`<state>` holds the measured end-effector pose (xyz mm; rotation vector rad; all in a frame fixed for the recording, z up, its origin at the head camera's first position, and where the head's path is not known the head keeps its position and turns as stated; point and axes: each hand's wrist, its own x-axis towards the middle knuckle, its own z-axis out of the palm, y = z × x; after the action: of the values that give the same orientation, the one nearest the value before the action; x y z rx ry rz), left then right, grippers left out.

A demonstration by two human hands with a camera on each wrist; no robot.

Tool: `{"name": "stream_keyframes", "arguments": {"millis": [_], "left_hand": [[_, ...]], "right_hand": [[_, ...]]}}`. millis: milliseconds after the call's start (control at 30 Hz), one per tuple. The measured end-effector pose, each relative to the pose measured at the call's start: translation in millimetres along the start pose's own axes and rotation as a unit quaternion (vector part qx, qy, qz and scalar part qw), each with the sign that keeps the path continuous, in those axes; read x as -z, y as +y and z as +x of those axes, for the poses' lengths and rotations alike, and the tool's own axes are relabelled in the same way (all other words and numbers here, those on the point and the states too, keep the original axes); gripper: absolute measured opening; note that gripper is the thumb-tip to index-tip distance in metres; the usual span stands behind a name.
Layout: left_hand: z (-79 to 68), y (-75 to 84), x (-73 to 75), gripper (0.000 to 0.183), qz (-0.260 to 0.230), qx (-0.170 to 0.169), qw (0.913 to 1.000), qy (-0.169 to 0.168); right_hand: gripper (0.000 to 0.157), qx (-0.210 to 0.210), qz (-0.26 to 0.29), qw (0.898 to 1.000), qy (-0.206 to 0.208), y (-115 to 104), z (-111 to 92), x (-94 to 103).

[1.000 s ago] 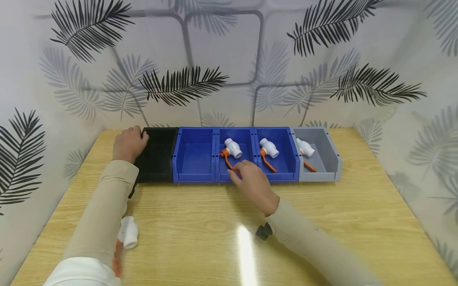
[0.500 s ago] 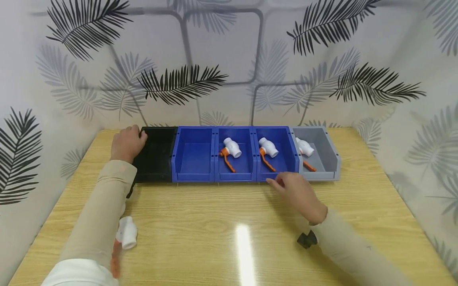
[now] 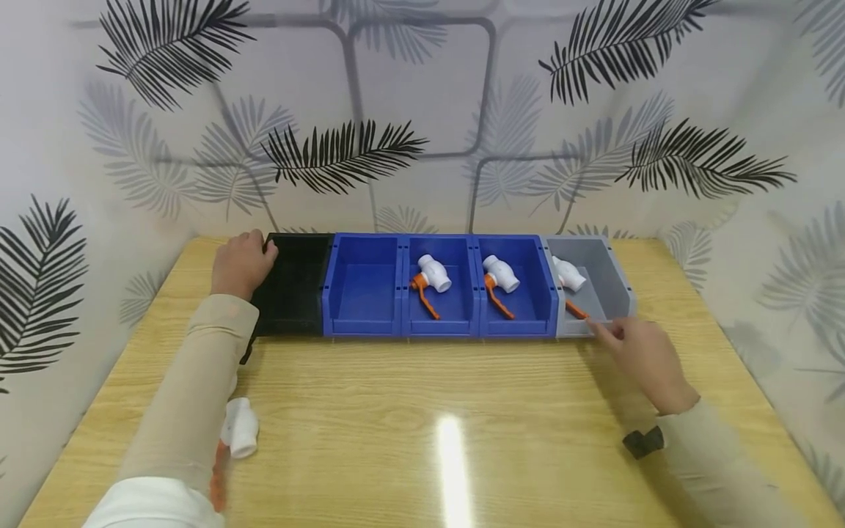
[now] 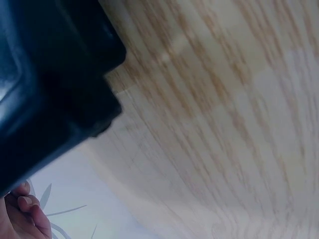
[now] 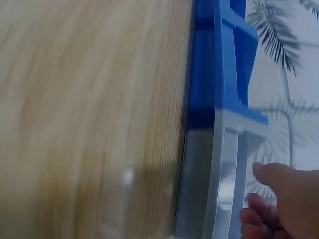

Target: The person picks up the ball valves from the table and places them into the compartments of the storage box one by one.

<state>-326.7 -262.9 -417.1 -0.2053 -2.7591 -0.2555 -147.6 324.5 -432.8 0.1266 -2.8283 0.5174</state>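
My left hand (image 3: 243, 264) grips the left wall of the black bin (image 3: 295, 282); its curled fingers show at the lower left corner in the left wrist view. At the right end of the row, my right hand (image 3: 643, 359) hovers by the front lip of the grey bin (image 3: 597, 290), thumb and fingers apart with nothing between them. A white ball valve (image 3: 568, 274) with an orange lever lies in that bin. Similar ball valves lie in the right blue bin (image 3: 528, 328) and the middle blue bin (image 3: 439, 328). The left blue bin (image 3: 366, 293) holds nothing.
Another ball valve (image 3: 243, 429) with an orange lever lies on the wooden table (image 3: 370, 440), partly hidden by my left sleeve. A leaf-patterned wall covering (image 3: 422, 88) stands behind the bins. Dark cameras sit under both wrists.
My right hand has swept right along the bin fronts, from the middle blue bin past the right blue bin to the grey bin. My left hand stays on the black bin.
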Motion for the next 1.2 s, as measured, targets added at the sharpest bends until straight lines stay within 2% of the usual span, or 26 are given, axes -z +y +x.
{"name": "stream_keyframes", "arguments": {"millis": [133, 267, 367, 633, 967, 1067, 1200], "left_hand": [[1.5, -1.8, 1.1, 0.032, -0.001, 0.003, 1.0000, 0.003], [1.8, -2.8, 0.8, 0.033, -0.001, 0.002, 1.0000, 0.003], [1.6, -3.2, -0.2, 0.033, 0.000, 0.006, 1.0000, -0.003], [2.9, -3.9, -3.6, 0.033, 0.005, 0.007, 0.9999, -0.013], [2.8, -4.7, -2.4, 0.034, 0.009, 0.012, 0.9997, -0.019], [2.2, -5.0, -2.2, 0.034, 0.008, 0.013, 0.9997, -0.017], [1.4, -6.2, -2.0, 0.033, 0.003, 0.014, 0.9997, -0.018]], "right_hand": [[0.050, -0.007, -0.010, 0.999, 0.046, 14.3, 9.5, 9.5], [0.049, -0.025, -0.019, 0.997, 0.072, 25.3, 26.2, 17.5], [0.047, -0.041, -0.017, 0.997, 0.060, 34.4, 43.2, 20.5], [0.041, -0.055, -0.013, 0.998, -0.012, 56.6, 83.0, 17.4], [0.049, -0.054, -0.056, 0.997, -0.020, 62.6, 125.4, 4.9], [0.052, -0.049, -0.073, 0.995, -0.036, 63.2, 135.4, 2.4], [0.063, -0.067, -0.069, 0.993, -0.064, 65.3, 145.0, -0.8]]}}
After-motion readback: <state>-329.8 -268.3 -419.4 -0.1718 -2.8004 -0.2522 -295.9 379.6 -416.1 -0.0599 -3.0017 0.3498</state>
